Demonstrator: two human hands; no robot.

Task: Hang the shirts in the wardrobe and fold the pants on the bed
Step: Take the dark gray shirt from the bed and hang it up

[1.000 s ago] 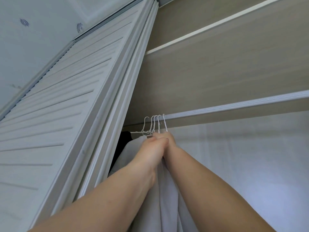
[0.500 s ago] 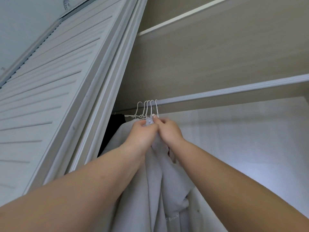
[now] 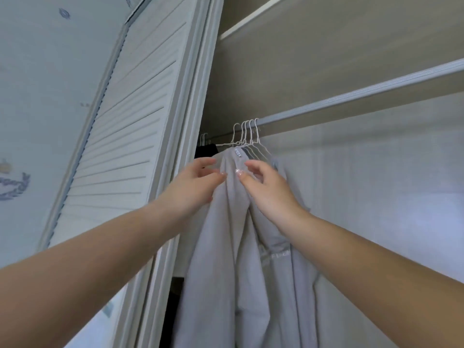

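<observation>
A light grey shirt (image 3: 226, 247) hangs from one of several white wire hangers (image 3: 247, 131) on the wardrobe's metal rail (image 3: 351, 96). Its collar, with a small label, sits just under the hooks. My left hand (image 3: 198, 182) is at the shirt's left shoulder, fingers apart, thumb tip touching the fabric. On the right shoulder, my right hand (image 3: 266, 184) has loosely curled fingers resting on the cloth. Neither hand grips the cloth. The other hangers behind the shirt look bare. No pants are in view.
A white louvred wardrobe door (image 3: 120, 134) stands close on the left. A black garment (image 3: 206, 149) hangs further left on the rail. A wooden shelf (image 3: 326, 46) runs above the rail. To the right, the rail carries nothing in front of the pale back wall (image 3: 376, 184).
Both hands have come down from the hanger's hook and collar to the shirt's shoulders, and their fingers have opened. The shirt now hangs by itself on the rail.
</observation>
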